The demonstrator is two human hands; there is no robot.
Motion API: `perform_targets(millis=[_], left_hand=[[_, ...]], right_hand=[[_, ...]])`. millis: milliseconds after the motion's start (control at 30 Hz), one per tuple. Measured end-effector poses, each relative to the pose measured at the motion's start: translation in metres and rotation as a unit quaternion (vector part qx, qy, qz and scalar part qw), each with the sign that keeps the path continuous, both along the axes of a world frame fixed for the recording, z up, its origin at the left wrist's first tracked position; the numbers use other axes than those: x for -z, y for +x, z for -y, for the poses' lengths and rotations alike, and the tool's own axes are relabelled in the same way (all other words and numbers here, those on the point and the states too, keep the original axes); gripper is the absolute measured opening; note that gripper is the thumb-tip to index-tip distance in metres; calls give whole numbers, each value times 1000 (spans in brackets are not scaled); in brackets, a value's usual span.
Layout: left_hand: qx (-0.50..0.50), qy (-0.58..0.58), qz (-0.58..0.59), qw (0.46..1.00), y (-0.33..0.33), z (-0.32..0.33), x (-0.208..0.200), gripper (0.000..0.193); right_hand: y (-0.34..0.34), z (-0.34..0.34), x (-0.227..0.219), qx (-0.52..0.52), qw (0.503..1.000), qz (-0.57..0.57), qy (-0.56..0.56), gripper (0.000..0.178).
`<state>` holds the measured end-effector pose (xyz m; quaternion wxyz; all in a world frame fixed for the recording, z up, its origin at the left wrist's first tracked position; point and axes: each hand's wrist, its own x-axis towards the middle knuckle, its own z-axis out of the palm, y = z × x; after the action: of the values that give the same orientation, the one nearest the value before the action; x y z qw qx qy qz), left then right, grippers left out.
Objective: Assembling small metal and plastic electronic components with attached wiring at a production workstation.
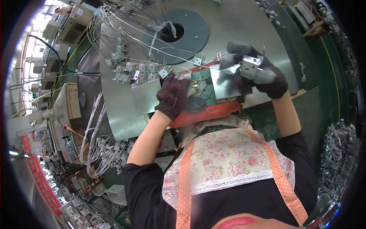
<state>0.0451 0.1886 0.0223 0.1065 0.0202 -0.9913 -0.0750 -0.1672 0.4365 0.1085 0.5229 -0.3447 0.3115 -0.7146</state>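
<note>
Dark knitted gloves with pale grey fingertips cover both my hands. My right hand (267,78) is closed around a small grey metal box (249,68) with holes in its face, raised above a shiny metal plate (228,84). At the left end of an open work area on the table, my left hand (173,93) has its fingers curled together. What they hold, if anything, is hidden. Just beyond those fingers sits another small metal box (164,72). Between my hands lie a green fixture (197,84) and a coil of thin grey cable (197,105).
Several similar boxes (142,72) with cables stand in a row at the left. Beyond them a dark grey ring (194,30) surrounds a hole in the metal table (236,23). Red cloth (213,113) lines the near edge. Cable bundles (108,152) hang at the left.
</note>
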Motion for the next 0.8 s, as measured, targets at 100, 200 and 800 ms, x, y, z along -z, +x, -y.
perform_targets(millis=[100,200,800], left_hand=[[0,-1,13,1000,3,2,4,59],[9,8,21,1000,3,2,3,59],[14,11,45,999,4,9,7,59]], right_hand=[[3,-7,20,-110,983,104,-101,86],[11,10,37,-93,983,-4,-156,71],[48,16,-15,15,989,89,115,57]])
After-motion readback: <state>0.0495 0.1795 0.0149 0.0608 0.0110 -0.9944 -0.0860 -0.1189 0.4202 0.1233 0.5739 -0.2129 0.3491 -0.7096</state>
